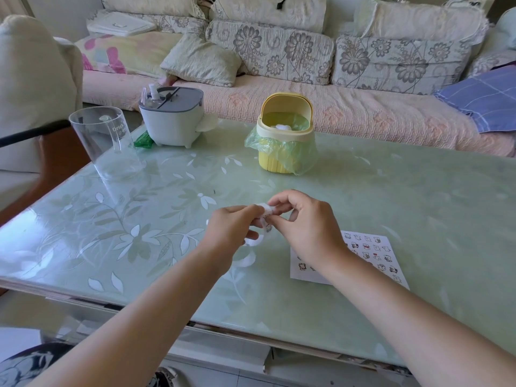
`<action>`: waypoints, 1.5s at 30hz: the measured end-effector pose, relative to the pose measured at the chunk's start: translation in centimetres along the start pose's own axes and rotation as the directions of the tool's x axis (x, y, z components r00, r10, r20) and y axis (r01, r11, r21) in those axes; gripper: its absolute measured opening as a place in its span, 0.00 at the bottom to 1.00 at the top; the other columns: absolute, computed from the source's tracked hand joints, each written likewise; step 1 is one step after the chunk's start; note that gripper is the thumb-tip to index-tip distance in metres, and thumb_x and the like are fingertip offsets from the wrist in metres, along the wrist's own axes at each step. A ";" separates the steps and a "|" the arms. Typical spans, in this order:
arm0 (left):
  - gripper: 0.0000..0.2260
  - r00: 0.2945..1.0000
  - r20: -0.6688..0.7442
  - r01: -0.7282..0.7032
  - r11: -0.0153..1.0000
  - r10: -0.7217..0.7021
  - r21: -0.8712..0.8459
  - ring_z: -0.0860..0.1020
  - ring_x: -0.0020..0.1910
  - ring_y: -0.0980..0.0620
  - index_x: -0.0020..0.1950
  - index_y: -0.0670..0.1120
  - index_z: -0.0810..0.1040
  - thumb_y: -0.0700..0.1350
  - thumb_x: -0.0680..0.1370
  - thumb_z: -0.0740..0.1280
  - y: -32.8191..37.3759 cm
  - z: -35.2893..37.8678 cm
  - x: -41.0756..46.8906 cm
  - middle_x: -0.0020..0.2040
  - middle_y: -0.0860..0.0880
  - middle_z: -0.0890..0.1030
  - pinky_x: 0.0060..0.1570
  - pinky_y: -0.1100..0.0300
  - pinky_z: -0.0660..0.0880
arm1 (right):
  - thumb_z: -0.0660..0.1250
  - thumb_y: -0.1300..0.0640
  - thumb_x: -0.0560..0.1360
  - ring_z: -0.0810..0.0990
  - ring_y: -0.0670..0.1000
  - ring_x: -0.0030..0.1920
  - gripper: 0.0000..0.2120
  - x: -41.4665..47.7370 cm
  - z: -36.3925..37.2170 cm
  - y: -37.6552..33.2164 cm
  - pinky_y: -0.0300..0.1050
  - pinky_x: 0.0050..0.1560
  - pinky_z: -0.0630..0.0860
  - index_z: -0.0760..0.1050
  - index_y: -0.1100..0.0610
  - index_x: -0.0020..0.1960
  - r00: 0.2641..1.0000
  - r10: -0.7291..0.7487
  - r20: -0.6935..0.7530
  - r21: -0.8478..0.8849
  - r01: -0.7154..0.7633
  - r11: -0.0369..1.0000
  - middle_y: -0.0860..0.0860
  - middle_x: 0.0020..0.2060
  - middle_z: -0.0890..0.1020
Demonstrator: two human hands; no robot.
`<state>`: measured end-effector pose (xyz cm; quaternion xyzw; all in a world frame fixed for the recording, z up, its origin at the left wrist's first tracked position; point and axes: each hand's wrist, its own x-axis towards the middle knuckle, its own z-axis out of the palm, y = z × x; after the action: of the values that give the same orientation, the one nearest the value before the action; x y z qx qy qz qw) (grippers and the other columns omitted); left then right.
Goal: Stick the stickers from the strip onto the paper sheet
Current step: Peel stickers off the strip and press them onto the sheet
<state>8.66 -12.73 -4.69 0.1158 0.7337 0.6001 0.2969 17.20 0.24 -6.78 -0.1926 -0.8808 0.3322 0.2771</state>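
1. Left hand (231,229): fingers curled, pinching the strip (264,212).
2. Right hand (304,227): thumb and forefinger pinching the strip's upper end.
3. Position: the strip is held above the table (418,191), just left of the sheet (296,270).
4. Risk: peeling at a sharp angle could tear a sticker or fold it onto itself.
5. Orientation: the long axis runs from the far end toward the person; the loose tail curls under the left hand.

The pale green, leaf-patterned glass table (391,191) bears a clear plastic cup (104,141) near its far left corner, with a grey-lidded white container (171,118) and a green packet (143,141) beside the cup. A bag-lined yellow bin (283,135) stands by the far edge. The stickered paper sheet (374,255) lies flat toward the near edge.
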 end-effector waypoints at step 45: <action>0.04 0.568 0.383 -0.727 0.227 0.728 0.648 0.76 0.48 0.48 0.48 0.47 0.77 0.42 0.75 0.69 -3.4 2.5 0.6 0.47 0.51 0.75 0.42 0.53 0.76 | 0.75 0.58 0.72 0.75 0.48 0.27 0.01 -3.4 -6.5 3.5 0.34 0.25 0.67 0.84 0.54 0.42 0.759 0.496 0.423 -0.061 -0.522 0.851 0.45 0.36 0.85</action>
<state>10.23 -11.25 -8.38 0.5538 0.7689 0.3051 -0.0945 24.34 4.06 -6.32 -0.3391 -0.8233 0.4549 -0.0157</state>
